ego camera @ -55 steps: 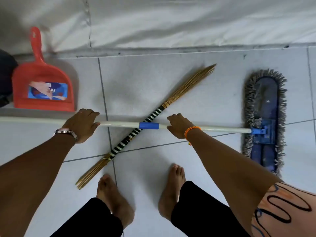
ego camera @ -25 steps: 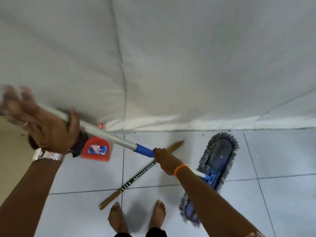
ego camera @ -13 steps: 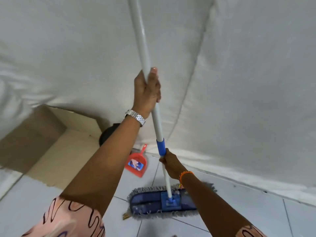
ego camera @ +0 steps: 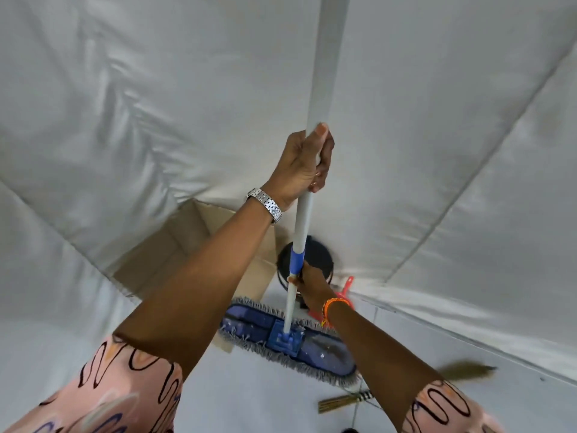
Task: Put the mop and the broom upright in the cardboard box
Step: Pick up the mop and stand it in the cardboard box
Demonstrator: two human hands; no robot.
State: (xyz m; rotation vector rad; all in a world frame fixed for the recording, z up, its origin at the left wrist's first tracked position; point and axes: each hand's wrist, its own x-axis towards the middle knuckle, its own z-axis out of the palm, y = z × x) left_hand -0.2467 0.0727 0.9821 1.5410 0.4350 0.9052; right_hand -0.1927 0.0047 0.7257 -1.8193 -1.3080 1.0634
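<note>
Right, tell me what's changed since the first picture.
The mop went from flat on the floor to upright, head swung toward the box. The left hand now grips high on the handle; the right hand stays below the blue grip. The broom stays on the floor.

No legible text, labels, brands or numbers on anything visible.

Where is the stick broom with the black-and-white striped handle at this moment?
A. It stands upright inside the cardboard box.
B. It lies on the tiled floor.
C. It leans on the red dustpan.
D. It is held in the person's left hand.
B: the stick broom with the black-and-white striped handle lies on the tiled floor, while the left hand and right hand both grip the white mop pole.
</note>
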